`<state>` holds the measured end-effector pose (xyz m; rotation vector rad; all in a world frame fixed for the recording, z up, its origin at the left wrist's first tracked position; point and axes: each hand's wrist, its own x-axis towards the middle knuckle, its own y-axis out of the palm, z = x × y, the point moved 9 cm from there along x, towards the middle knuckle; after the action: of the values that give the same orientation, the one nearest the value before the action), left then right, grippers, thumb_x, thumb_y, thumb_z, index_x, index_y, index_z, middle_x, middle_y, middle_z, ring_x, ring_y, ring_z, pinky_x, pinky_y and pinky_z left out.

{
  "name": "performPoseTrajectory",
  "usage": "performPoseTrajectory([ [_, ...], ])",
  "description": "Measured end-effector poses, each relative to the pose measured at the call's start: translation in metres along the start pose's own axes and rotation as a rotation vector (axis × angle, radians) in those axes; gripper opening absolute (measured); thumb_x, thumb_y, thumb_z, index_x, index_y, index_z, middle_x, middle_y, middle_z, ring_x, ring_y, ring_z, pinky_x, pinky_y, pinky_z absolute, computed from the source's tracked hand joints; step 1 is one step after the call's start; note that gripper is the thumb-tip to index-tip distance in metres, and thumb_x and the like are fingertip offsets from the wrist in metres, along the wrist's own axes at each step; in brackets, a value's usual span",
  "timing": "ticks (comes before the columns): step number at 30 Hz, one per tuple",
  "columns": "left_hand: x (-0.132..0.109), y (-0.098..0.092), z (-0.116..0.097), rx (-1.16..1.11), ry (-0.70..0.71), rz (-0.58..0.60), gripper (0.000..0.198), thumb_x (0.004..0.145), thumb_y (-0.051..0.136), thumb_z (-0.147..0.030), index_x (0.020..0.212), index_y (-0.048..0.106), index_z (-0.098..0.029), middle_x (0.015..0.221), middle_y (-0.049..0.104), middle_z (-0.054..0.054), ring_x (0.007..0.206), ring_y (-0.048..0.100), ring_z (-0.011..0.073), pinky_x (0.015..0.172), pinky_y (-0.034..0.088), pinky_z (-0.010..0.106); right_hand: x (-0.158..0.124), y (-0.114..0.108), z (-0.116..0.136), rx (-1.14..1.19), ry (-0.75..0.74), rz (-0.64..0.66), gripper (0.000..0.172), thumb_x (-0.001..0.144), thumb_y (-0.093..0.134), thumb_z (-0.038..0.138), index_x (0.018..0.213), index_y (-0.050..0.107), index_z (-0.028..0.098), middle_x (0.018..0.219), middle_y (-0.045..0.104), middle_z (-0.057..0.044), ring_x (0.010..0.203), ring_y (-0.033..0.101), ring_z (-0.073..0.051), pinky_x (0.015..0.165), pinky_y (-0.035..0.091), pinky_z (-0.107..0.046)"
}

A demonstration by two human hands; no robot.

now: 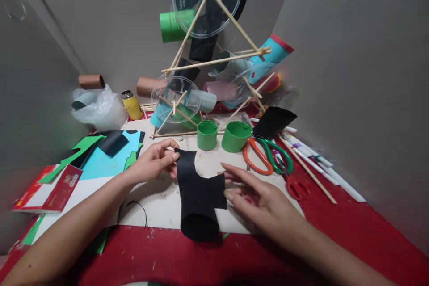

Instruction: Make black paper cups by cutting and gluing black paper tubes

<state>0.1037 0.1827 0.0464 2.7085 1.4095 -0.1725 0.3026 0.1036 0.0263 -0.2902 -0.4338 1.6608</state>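
Note:
My left hand [157, 159] pinches the upper left corner of a black paper piece [197, 187], thumb in front. The piece has two arms around a curved notch at its top, and its lower end is rolled into a tube opening toward me. My right hand [256, 194] is at the right arm of the piece, with fingers apart and the thumb tip by its edge; whether it touches is hard to tell. Just beyond stand two short green paper rings [207, 135]. Orange-handled scissors [258, 156] and green-handled scissors [278, 156] lie to the right.
Stick frames with clear plastic lids [208, 22] rise at the back among coloured paper tubes [150, 86]. Coloured paper sheets [110, 161] and a red box [50, 187] lie left, near a yellow bottle [132, 105]. Red-handled scissors [296, 187] and white sticks [342, 183] lie right.

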Motion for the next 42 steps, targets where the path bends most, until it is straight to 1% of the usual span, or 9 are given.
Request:
performPoseTrajectory([
  [4,0.003,0.006,-0.005,0.007,0.004,0.011,0.041,0.079,0.078,-0.048,0.092,0.052,-0.019,0.057,0.066,-0.004,0.051,0.065,0.0115,0.053,0.055,0.02,0.0,0.006,0.005,0.044,0.018,0.042,0.048,0.083,0.057,0.039,0.124,0.066,0.016,0.091,0.07,-0.008,0.078,0.067,-0.02,0.065,0.055,-0.029],
  [8,0.004,0.01,-0.008,0.022,-0.004,-0.016,0.041,0.078,0.079,-0.05,0.09,0.053,-0.02,0.056,0.064,-0.004,0.05,0.065,0.0128,0.053,0.055,0.022,-0.001,0.012,0.006,0.259,0.069,0.081,0.019,0.082,0.063,0.036,0.087,0.07,0.019,0.071,0.062,-0.001,0.062,0.058,-0.015,0.055,0.047,-0.023],
  [11,0.002,0.011,-0.007,-0.001,-0.018,-0.039,0.041,0.077,0.079,-0.049,0.091,0.054,-0.02,0.057,0.064,-0.004,0.05,0.064,0.0129,0.053,0.055,0.023,-0.003,0.018,0.003,0.445,0.15,0.137,0.022,0.081,0.07,0.039,0.074,0.064,0.019,0.061,0.054,0.003,0.052,0.049,-0.011,0.048,0.042,-0.021],
  [19,-0.016,0.02,0.018,-0.379,-0.103,-0.055,0.046,0.083,0.072,-0.054,0.109,0.069,-0.017,0.091,0.074,0.01,0.073,0.071,0.0174,0.063,0.055,0.024,-0.004,0.009,-0.013,0.711,0.289,0.064,0.039,0.071,0.086,0.045,0.079,0.06,0.017,0.051,0.055,0.004,0.04,0.045,-0.006,0.04,0.033,-0.015],
  [25,-0.042,0.057,0.034,-0.474,-0.123,0.039,0.049,0.078,0.08,-0.042,0.121,0.068,-0.022,0.11,0.073,0.011,0.099,0.07,0.023,0.084,0.057,0.032,-0.002,0.006,-0.019,0.867,0.315,-0.023,0.046,0.068,0.09,0.048,0.09,0.061,0.018,0.056,0.055,0.006,0.037,0.043,-0.007,0.035,0.031,-0.017],
  [30,-0.043,0.081,0.041,-0.353,-0.108,0.004,0.028,0.077,0.081,-0.039,0.092,0.077,-0.015,0.09,0.075,0.011,0.087,0.069,0.021,0.085,0.054,0.033,-0.003,0.015,-0.017,0.892,0.318,0.022,0.044,0.073,0.087,0.046,0.096,0.062,0.018,0.064,0.058,0.004,0.043,0.044,-0.006,0.036,0.026,-0.015],
  [33,-0.038,0.081,0.042,-0.329,-0.089,-0.108,0.026,0.072,0.085,-0.038,0.085,0.077,-0.017,0.085,0.074,0.007,0.078,0.066,0.0186,0.08,0.054,0.031,-0.005,0.018,-0.015,0.833,0.322,0.038,0.045,0.072,0.086,0.048,0.094,0.062,0.017,0.06,0.056,0.005,0.043,0.044,-0.005,0.038,0.028,-0.014],
  [36,-0.036,0.073,0.04,-0.337,-0.038,-0.217,0.032,0.065,0.089,-0.036,0.09,0.076,-0.02,0.093,0.075,0.004,0.084,0.065,0.0192,0.081,0.053,0.029,-0.005,0.019,-0.01,0.775,0.318,0.059,0.046,0.07,0.086,0.05,0.09,0.062,0.017,0.06,0.059,0.004,0.048,0.055,-0.009,0.043,0.036,-0.016],
  [42,-0.034,0.054,0.049,-0.405,-0.061,-0.286,0.03,0.064,0.089,-0.029,0.087,0.073,-0.018,0.087,0.073,0.004,0.085,0.066,0.0196,0.083,0.052,0.03,-0.007,0.015,0.004,0.648,0.263,0.129,0.046,0.069,0.084,0.053,0.09,0.065,0.017,0.074,0.069,-0.002,0.06,0.066,-0.013,0.058,0.051,-0.023],
])
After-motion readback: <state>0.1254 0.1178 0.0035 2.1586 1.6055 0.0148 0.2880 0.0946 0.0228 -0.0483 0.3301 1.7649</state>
